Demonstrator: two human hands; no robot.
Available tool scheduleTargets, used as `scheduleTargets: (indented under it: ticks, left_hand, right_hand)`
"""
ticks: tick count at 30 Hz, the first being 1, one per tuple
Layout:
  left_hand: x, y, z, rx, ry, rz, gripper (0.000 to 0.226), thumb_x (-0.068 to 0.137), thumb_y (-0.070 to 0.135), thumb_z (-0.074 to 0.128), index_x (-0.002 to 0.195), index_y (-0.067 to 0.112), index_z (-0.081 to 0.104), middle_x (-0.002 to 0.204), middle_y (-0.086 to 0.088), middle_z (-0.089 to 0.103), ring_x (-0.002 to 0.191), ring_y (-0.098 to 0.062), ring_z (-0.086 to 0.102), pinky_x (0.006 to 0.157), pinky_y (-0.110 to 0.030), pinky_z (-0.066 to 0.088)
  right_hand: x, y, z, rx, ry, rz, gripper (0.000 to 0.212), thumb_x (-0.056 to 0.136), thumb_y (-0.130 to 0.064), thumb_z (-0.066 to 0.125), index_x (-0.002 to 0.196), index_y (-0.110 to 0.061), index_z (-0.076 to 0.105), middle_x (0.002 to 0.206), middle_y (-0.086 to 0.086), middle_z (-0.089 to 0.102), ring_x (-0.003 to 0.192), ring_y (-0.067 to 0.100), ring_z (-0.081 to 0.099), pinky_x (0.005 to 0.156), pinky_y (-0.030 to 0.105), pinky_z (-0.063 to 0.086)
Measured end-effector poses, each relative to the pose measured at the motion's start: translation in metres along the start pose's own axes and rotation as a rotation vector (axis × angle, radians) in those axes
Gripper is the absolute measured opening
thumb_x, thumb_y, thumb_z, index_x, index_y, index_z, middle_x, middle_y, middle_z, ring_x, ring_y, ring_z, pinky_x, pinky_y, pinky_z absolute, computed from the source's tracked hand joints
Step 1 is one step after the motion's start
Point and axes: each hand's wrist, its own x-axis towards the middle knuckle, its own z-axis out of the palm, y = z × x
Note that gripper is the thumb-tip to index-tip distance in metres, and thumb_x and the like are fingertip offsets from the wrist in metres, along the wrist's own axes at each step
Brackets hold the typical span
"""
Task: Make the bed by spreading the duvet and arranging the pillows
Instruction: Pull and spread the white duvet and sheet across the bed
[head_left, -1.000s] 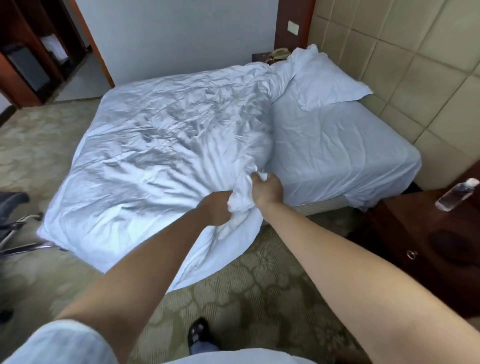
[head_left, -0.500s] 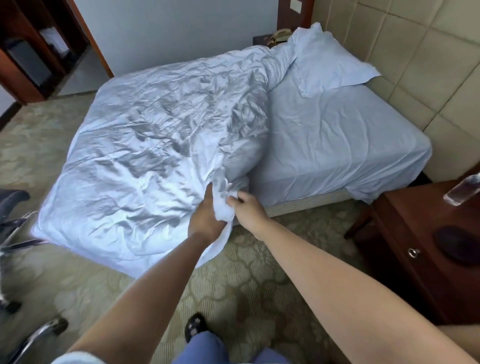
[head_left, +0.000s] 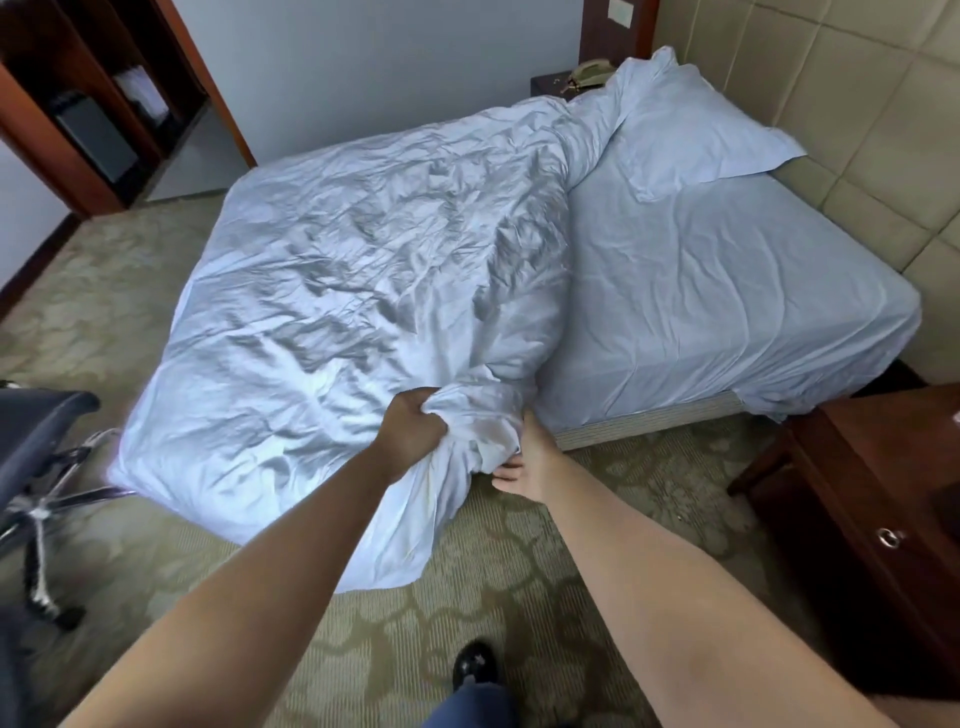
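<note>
We note the duvet (head_left: 353, 291) crumpled over the left portion of the bed (head_left: 727, 291), its near corner hanging to the carpet at lower centre; our left hand (head_left: 410, 431) grips a bunched fold; our right hand (head_left: 524, 460) sits under the bunch, its grip hidden, so we cannot tell; 1 pillow (head_left: 691, 130) lies upper right.

Soft daylight, glossy sheen on duvet (head_left: 353, 291), wide-angle edge bending
</note>
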Motion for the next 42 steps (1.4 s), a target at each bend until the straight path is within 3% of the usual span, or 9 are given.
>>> scheduleTargets:
  ticks: [5, 9, 14, 18, 22, 30, 33, 37, 42]
  left_hand:
    - [0.02, 0.003, -0.032, 0.062, -0.183, -0.154, 0.03, 0.041, -0.002, 0.039, 0.063, 0.004, 0.057, 0.042, 0.003, 0.044, 0.041, -0.01, 0.038, 0.039, -0.014, 0.029]
    - [0.04, 0.001, -0.052, 0.166, -0.344, -0.231, 0.029, 0.037, -0.003, 0.037, 0.05, 0.013, 0.057, 0.04, 0.005, 0.044, 0.038, -0.006, 0.04, 0.04, -0.012, 0.026]
    - [0.059, -0.021, -0.064, 0.331, -0.469, -0.246, 0.035, 0.073, -0.013, 0.044, 0.052, 0.014, 0.048, 0.038, 0.008, 0.041, 0.036, -0.003, 0.037, 0.04, -0.013, 0.029]
    - [0.061, -0.041, -0.049, 0.694, -0.497, -0.204, 0.036, 0.074, -0.007, 0.051, 0.106, 0.008, 0.06, 0.097, -0.011, 0.064, 0.088, -0.023, 0.063, 0.062, -0.02, 0.041]
    - [0.052, -0.037, -0.016, 0.909, -0.604, -0.172, 0.103, 0.074, 0.015, 0.075, 0.151, 0.013, 0.007, 0.148, -0.012, 0.035, 0.132, -0.028, 0.04, 0.096, -0.028, 0.041]
    - [0.005, 0.036, 0.089, 0.579, -0.081, 0.133, 0.148, 0.055, 0.055, 0.084, 0.146, 0.018, -0.026, 0.157, -0.01, -0.004, 0.146, -0.024, 0.01, 0.112, -0.041, 0.029]
    - [-0.014, 0.059, 0.131, 0.55, 0.181, 0.184, 0.145, 0.055, 0.059, 0.082, 0.149, 0.015, -0.02, 0.157, -0.019, -0.004, 0.147, -0.027, 0.004, 0.115, -0.043, 0.025]
    - [-0.033, 0.075, 0.17, 0.48, 0.552, 0.528, 0.097, 0.071, 0.052, 0.062, 0.148, 0.015, 0.017, 0.151, -0.024, 0.024, 0.14, -0.035, 0.027, 0.109, -0.041, 0.031]
    - [-0.029, 0.076, 0.181, 0.76, 0.353, 0.386, 0.042, 0.082, 0.032, 0.052, 0.116, 0.009, 0.061, 0.104, -0.016, 0.068, 0.098, -0.036, 0.063, 0.074, -0.034, 0.045]
  right_hand:
    - [0.038, -0.014, 0.026, 0.283, -0.141, 0.04, 0.091, 0.065, -0.086, 0.051, 0.128, -0.022, 0.059, 0.123, 0.011, 0.065, 0.112, 0.036, 0.061, 0.093, 0.055, 0.047]
    - [0.031, -0.025, 0.043, 0.333, -0.123, -0.031, 0.064, 0.093, -0.061, 0.039, 0.115, -0.005, 0.059, 0.103, 0.016, 0.07, 0.091, 0.032, 0.068, 0.073, 0.04, 0.056]
    - [0.054, -0.034, 0.041, 0.151, 0.064, -0.083, 0.041, 0.096, -0.03, 0.045, 0.125, -0.003, 0.057, 0.125, 0.019, 0.061, 0.112, 0.035, 0.059, 0.087, 0.044, 0.052]
    - [0.037, -0.059, 0.025, -0.156, 0.415, -0.224, 0.027, 0.097, -0.012, 0.043, 0.117, 0.0, 0.055, 0.116, 0.013, 0.06, 0.107, 0.03, 0.057, 0.099, 0.035, 0.047]
    - [0.012, -0.075, 0.011, -0.171, 0.461, -0.437, 0.031, 0.089, -0.008, 0.053, 0.119, -0.002, 0.054, 0.115, 0.01, 0.06, 0.099, 0.026, 0.059, 0.09, 0.031, 0.05]
    - [-0.091, -0.112, -0.02, -0.34, 0.42, -0.927, 0.023, 0.088, -0.008, 0.056, 0.071, -0.019, 0.044, 0.07, -0.007, 0.048, 0.08, 0.02, 0.053, 0.068, 0.025, 0.04]
    - [-0.141, -0.121, -0.031, -0.418, 0.388, -1.116, 0.004, 0.091, -0.015, 0.057, 0.09, -0.013, 0.054, 0.086, 0.001, 0.061, 0.092, 0.025, 0.06, 0.078, 0.03, 0.046]
    - [-0.164, -0.11, -0.055, -0.532, 0.308, -1.176, 0.022, 0.093, -0.023, 0.056, 0.109, -0.007, 0.057, 0.108, 0.012, 0.066, 0.102, 0.027, 0.06, 0.081, 0.029, 0.045]
    - [-0.134, -0.093, -0.114, -0.551, 0.2, -0.977, 0.015, 0.095, -0.021, 0.054, 0.084, -0.01, 0.055, 0.074, 0.002, 0.057, 0.073, 0.02, 0.055, 0.068, 0.028, 0.038]
